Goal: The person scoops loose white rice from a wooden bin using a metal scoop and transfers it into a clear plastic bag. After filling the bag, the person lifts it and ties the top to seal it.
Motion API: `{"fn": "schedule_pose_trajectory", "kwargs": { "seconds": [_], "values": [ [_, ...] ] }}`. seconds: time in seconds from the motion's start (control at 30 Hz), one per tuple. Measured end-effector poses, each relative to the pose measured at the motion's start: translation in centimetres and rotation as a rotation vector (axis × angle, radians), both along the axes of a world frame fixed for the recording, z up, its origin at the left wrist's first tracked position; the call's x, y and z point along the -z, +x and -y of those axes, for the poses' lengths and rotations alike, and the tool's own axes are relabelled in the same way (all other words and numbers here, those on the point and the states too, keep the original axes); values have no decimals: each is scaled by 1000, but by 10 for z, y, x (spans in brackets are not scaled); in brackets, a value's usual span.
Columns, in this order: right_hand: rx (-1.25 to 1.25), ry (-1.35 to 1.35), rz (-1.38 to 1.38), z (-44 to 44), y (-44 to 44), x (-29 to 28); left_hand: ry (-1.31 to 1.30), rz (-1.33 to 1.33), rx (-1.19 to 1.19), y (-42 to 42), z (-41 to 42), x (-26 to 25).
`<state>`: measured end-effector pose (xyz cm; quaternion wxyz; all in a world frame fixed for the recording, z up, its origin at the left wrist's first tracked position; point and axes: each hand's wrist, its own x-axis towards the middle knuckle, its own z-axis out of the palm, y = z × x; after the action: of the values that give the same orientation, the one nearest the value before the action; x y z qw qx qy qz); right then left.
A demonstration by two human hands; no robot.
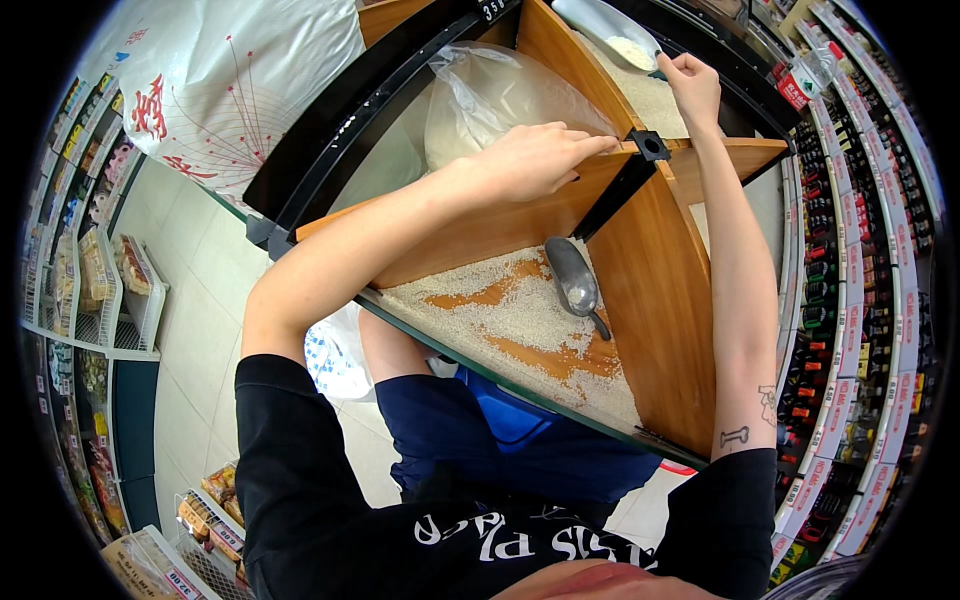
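Note:
In my right hand (694, 86) is the dark handle end of a metal scoop (600, 24), pinched between thumb and fingers. White grain, which looks like rice, lies near the handle end of its bowl. It is over a grain-filled compartment at the far right. My left hand (525, 161) holds no tool; its fingertips touch the top edge of a wooden divider (517, 217) beside a black corner bracket (649, 145). A second metal scoop (574, 281) lies in the near compartment on scattered white grain (465, 322), with patches of wooden floor showing.
A clear plastic bag (495, 97) with pale contents fills the compartment beyond the divider. A large white printed sack (240, 82) stands at upper left. Shelves of bottles (817, 300) line the right; wire baskets of packaged food (105, 277) stand left.

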<state>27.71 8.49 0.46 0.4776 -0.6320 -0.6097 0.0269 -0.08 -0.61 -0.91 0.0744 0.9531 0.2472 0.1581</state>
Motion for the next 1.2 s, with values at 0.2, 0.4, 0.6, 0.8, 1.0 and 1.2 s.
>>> {"fn": "schedule_pose_trajectory", "kwargs": {
  "seconds": [0.2,0.4,0.6,0.8,1.0,1.2],
  "values": [
    [-150,324,285,10,-43,-8,11,46,28,0,-2,4],
    [-291,475,628,22,-72,-8,33,52,28,1,-2,4],
    [-408,586,779,21,-76,-11,71,65,28,1,-3,6],
    [-372,669,756,19,-76,-13,26,41,14,0,-2,5],
    [-150,518,494,14,-48,-6,2,38,22,1,-2,3],
    [141,355,515,6,-19,6,1,28,21,0,-2,3]
  ]
}}
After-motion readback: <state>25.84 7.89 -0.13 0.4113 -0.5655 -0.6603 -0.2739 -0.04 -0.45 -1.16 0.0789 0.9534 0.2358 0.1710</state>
